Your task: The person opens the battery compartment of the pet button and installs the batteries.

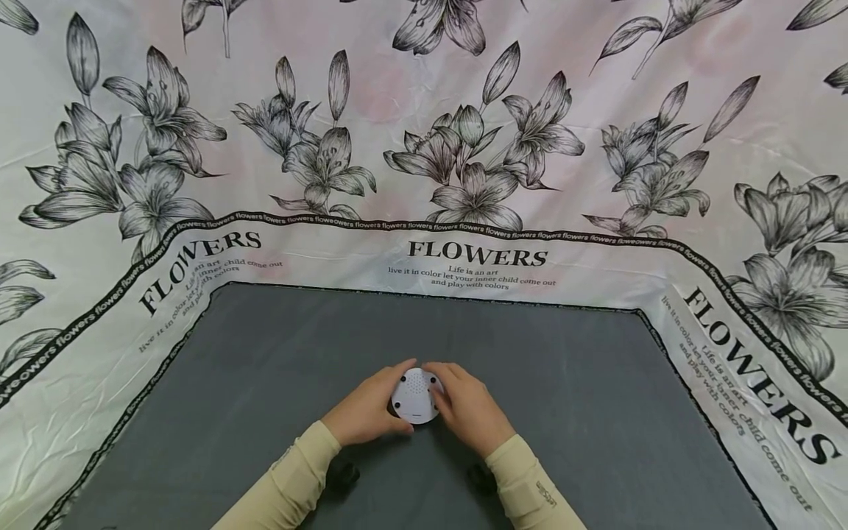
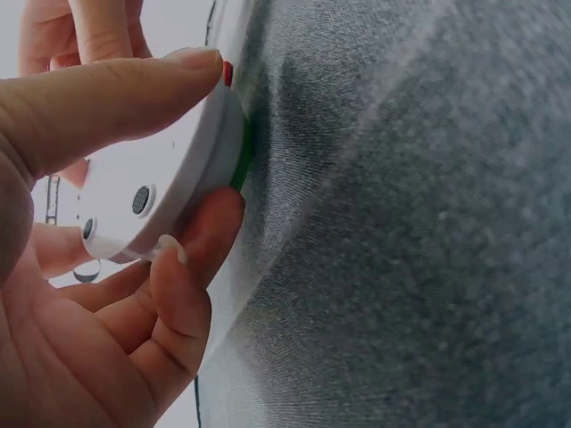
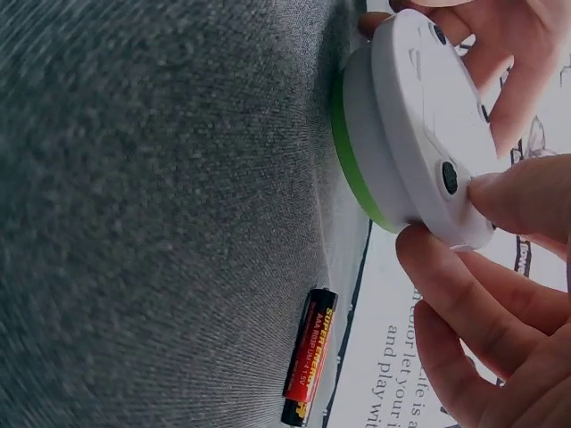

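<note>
Both hands hold a round white device (image 1: 414, 397) over the grey surface, its flat face with small holes and dark round feet turned up. In the right wrist view, a green band runs round the far side of the device (image 3: 428, 116). My left hand (image 1: 363, 408) grips its left edge, thumb on one side and fingers curled on the other. A small red bit (image 2: 228, 74) shows by the left thumb tip. The right hand (image 1: 473, 412) pinches the opposite edge, thumb on the face near a foot. A red and black AAA battery (image 3: 310, 357) lies on the cloth near the right hand.
A dark grey cloth (image 1: 563, 383) covers the work surface. White fabric with printed flowers and lettering (image 1: 477, 254) borders it at the back and sides. Dark wrist-worn items (image 1: 342, 475) show below the cream sleeves (image 1: 291, 471).
</note>
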Demonstrator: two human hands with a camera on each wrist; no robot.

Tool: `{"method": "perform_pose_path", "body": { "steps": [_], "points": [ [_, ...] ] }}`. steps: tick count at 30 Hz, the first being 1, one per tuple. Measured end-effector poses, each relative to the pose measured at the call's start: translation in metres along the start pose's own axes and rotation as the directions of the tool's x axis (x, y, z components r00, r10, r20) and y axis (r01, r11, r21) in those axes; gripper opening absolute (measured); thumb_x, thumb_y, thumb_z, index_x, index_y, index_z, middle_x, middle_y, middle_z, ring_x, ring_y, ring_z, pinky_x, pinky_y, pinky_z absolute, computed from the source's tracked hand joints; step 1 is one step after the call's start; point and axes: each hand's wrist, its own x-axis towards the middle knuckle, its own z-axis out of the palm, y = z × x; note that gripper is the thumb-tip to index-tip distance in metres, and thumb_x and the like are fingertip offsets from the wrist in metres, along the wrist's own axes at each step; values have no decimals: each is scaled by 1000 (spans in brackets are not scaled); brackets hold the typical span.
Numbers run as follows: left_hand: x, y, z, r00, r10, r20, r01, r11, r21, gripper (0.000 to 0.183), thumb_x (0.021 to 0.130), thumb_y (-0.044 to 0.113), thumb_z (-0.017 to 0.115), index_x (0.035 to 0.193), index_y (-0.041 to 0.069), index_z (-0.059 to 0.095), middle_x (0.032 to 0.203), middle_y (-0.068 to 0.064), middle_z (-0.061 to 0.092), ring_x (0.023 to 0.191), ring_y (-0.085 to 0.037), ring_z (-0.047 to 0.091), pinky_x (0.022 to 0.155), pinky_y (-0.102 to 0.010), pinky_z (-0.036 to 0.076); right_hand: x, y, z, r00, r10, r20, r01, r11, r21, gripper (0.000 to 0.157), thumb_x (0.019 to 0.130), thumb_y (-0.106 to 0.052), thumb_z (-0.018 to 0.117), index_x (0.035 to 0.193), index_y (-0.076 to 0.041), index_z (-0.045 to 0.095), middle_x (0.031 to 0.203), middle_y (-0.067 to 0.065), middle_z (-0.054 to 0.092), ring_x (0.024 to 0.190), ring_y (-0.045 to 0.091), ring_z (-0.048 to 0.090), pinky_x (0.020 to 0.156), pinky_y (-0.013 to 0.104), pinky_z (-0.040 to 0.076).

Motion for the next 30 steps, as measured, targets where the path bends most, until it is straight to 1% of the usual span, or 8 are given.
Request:
{"method": "perform_pose_path", "body": {
  "steps": [2, 4, 8, 12, 16, 21, 24, 30],
  "points": [
    [0, -1, 0, 1000, -5, -2, 5, 1000, 1, 107, 86, 25, 95, 171, 12, 32, 159, -15, 54, 132, -26, 60, 104, -51, 51, 0, 0, 0, 1000, 7, 10, -7, 1000, 2, 43, 102, -13, 77, 144, -15, 67, 128, 8, 74, 97, 17, 74, 80, 36, 62],
    [1, -1, 1, 1000, -8, -3, 8, 1000, 0, 105, 87, 25, 93, 171, 11, 31, 161, -16, 53, 135, -28, 59, 107, -52, 50, 0, 0, 0, 999, 18, 28, -18, 1000, 10, 46, 101, -15, 78, 146, -15, 66, 130, 7, 73, 100, 18, 75, 83, 38, 62],
    [2, -2, 2, 1000, -15, 0, 15, 1000, 7, 100, 92, 28, 90, 171, 10, 31, 160, -15, 54, 132, -26, 61, 104, -50, 51, 0, -1, -1, 997, 25, 68, -26, 1000, 15, 48, 100, -20, 81, 146, -15, 67, 134, 8, 72, 110, 23, 75, 91, 43, 62],
    [3, -4, 3, 1000, -16, 0, 16, 1000, 15, 98, 94, 35, 87, 171, 10, 32, 159, -14, 55, 129, -23, 62, 103, -48, 52, -1, -2, 0, 997, 25, 80, -23, 999, -29, 46, 98, -26, 83, 141, -15, 71, 138, 10, 72, 119, 29, 74, 99, 51, 59],
    [3, -7, 3, 1000, -9, 2, 9, 1000, 20, 97, 95, 40, 85, 170, 9, 33, 158, -13, 57, 130, -23, 63, 104, -47, 53, -1, -4, 0, 998, -9, 69, 14, 997, -74, 41, 95, -30, 86, 133, -18, 76, 142, 12, 71, 126, 31, 71, 103, 56, 57],
    [3, -7, 3, 1000, 10, -7, -10, 1000, 19, 96, 96, 41, 84, 170, 6, 33, 156, -14, 58, 132, -25, 63, 106, -49, 53, 0, -7, 1, 997, -64, 51, 69, 992, -107, 33, 91, -31, 90, 121, -19, 80, 143, 8, 72, 134, 29, 67, 108, 56, 54],
    [2, -7, 2, 1000, 18, -14, -18, 1000, 14, 97, 96, 41, 84, 169, 4, 33, 155, -16, 59, 131, -26, 64, 106, -50, 53, 1, -9, 0, 994, -91, 52, 97, 987, -125, 29, 90, -31, 91, 115, -19, 82, 141, 6, 74, 135, 27, 67, 110, 54, 53],
    [0, -7, 1, 1000, 11, -9, -11, 1000, 14, 98, 97, 41, 83, 171, 5, 31, 148, -13, 61, 116, -18, 63, 95, -42, 53, 4, -11, 0, 986, -154, 60, 162, 972, -168, 20, 91, -28, 90, 109, -22, 83, 129, 0, 79, 127, 21, 71, 107, 49, 55]
  ]
}}
